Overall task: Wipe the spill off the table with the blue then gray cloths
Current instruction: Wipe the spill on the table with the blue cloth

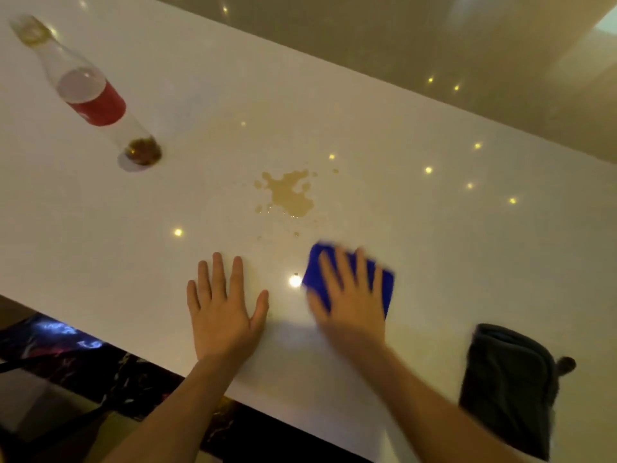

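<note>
A brown spill [289, 195] with small droplets around it lies near the middle of the white table [417, 235]. A folded blue cloth [387, 282] rests on the table just below and right of the spill. My right hand [350, 295] lies flat on top of the blue cloth with fingers spread, blurred by motion. My left hand [222, 309] is pressed flat on the bare table beside it, fingers apart, holding nothing. A folded gray cloth [510, 385] lies at the table's near right edge.
A clear plastic bottle [96, 98] with a red label and a little brown liquid at its bottom stands at the far left. The table's near edge runs diagonally below my forearms, with dark patterned floor beneath. Small light reflections dot the glossy tabletop.
</note>
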Tool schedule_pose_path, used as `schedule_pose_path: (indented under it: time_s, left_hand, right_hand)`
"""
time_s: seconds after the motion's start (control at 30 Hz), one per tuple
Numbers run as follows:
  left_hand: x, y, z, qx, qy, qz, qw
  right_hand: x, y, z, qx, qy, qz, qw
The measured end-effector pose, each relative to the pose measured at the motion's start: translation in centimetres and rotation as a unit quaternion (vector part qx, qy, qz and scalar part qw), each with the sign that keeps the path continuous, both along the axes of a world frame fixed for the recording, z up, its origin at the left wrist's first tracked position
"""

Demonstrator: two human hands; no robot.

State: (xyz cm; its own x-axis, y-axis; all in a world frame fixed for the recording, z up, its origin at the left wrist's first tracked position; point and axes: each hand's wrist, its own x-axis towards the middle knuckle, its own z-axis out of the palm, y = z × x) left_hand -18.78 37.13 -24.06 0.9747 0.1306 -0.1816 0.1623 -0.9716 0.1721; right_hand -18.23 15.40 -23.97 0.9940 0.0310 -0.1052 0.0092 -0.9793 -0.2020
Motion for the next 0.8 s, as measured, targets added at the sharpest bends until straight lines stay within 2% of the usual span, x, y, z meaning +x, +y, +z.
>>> schedule_pose_path:
  time_s: [0.07, 0.13, 0.23, 0.27, 0.3, 0.37, 0.43, 0.5, 0.53, 0.6, 0.7, 0.8]
  left_hand:
    - [0.1, 0.0, 0.2, -0.006, 0.004, 0.002, 1.000]
    - [0.0, 0.0, 0.4, -0.016, 0.004, 0.006, 1.000]
    - [0.1, 0.0, 0.1, -0.019, 0.002, 0.011, 1.000]
    - [0.1, 0.1, 0.2, -0.017, 0.002, 0.009, 1.000]
    - [0.2, 0.1, 0.2, -0.012, 0.000, 0.003, 1.000]
    - [0.1, 0.3, -0.3, -0.003, -0.003, -0.003, 1.000]
    - [0.1, 0.3, -0.4, -0.002, -0.009, -0.010, 1.000]
    - [0.1, 0.5, -0.4, -0.004, -0.015, -0.010, 1.000]
    - [0.0, 0.5, -0.3, -0.010, -0.014, -0.010, 1.000]
    - [0.1, 0.5, 0.2, -0.033, -0.016, -0.008, 0.999]
    - [0.2, 0.6, 0.9, -0.139, -0.038, 0.053, 0.988]
    - [0.8, 0.7, 1.7, -0.220, -0.060, 0.098, 0.969]
  right_hand:
    - [-7.3, 2.9, -0.3, 0.011, 0.036, 0.086, 0.996]
    - [-10.5, 3.1, -0.5, -0.003, 0.060, 0.174, 0.983]
    - [-6.5, -0.2, -0.8, 0.006, 0.029, 0.323, 0.946]
    - [-3.9, -1.5, -0.6, 0.001, 0.017, 0.322, 0.947]
    - [-0.8, -2.8, -0.2, -0.007, 0.000, 0.268, 0.963]
    - [5.9, -5.1, 0.0, -0.024, -0.011, 0.077, 0.997]
    - [10.3, -6.1, 0.5, -0.037, 0.026, -0.075, 0.996]
    - [10.4, -4.1, 0.7, -0.033, 0.030, -0.124, 0.991]
    - [8.8, -2.5, 0.7, -0.024, 0.022, -0.112, 0.993]
    - [2.1, 1.6, 0.2, -0.004, 0.006, -0.017, 1.000]
    - [-8.6, 7.2, 0.2, 0.018, 0.039, 0.149, 0.988]
    - [-7.9, 6.6, -0.2, 0.015, 0.025, 0.277, 0.960]
